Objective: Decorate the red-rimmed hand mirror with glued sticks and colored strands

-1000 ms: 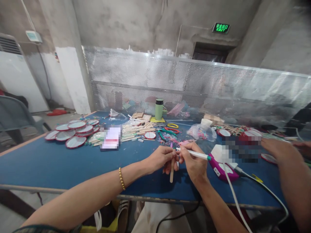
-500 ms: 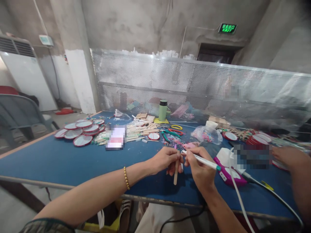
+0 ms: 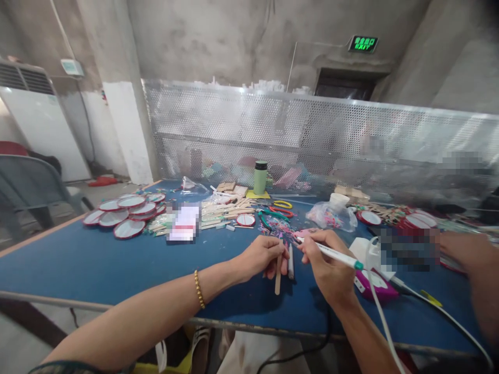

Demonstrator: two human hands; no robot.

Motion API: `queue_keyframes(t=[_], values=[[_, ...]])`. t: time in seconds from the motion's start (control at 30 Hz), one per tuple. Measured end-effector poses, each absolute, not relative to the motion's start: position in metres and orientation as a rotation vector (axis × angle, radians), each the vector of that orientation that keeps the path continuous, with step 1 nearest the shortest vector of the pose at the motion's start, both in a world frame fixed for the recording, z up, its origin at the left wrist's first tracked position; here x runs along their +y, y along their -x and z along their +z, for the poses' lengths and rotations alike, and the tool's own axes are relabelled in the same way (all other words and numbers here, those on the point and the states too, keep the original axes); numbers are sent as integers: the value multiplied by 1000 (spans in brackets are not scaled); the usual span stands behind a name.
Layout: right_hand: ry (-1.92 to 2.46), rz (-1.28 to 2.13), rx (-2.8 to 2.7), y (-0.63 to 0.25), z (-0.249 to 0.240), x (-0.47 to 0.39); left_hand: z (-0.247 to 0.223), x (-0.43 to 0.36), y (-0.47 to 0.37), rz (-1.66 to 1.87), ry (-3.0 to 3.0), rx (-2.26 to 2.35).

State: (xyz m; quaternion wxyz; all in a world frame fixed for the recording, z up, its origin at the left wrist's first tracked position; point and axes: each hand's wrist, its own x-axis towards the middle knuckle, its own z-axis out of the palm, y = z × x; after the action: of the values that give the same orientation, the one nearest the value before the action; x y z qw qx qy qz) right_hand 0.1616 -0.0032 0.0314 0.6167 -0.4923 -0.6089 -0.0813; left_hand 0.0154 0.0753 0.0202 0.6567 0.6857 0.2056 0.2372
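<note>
My left hand (image 3: 260, 258) is closed around the upper part of a wooden craft stick (image 3: 278, 278), whose rounded lower end points down toward me. In my right hand (image 3: 331, 270) is a white marker pen (image 3: 336, 253) with a green end, held like a pencil with its other end toward the left hand. The pen and the stick are a little apart. Between the hands, a second pale pen (image 3: 290, 264) lies on the blue table (image 3: 156, 275). Beyond my fingers is a tangle of pink and blue strands (image 3: 283, 226).
White discs with red rims (image 3: 129, 228) are piled at left, beside a phone (image 3: 183, 223) and many loose sticks (image 3: 222, 210). A green bottle (image 3: 260, 178) stands behind pliers (image 3: 281, 212). At right are a purple-and-white device (image 3: 377, 288), a white cable (image 3: 376, 311) and another person's blurred hand (image 3: 463, 249).
My right hand has drawn the marker pen slightly right, away from the stick. The left hand has shifted a little left with the stick, showing more of the pen on the table.
</note>
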Motion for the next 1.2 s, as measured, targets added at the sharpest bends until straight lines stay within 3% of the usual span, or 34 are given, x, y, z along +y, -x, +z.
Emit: queue_keyframes(t=[0.3, 1.2], values=[[1073, 263, -1246, -156, 24, 12, 14, 75, -19, 519, -1530, 398], [1128, 143, -1312, -156, 10, 8, 17, 73, -17, 410, -1493, 364]])
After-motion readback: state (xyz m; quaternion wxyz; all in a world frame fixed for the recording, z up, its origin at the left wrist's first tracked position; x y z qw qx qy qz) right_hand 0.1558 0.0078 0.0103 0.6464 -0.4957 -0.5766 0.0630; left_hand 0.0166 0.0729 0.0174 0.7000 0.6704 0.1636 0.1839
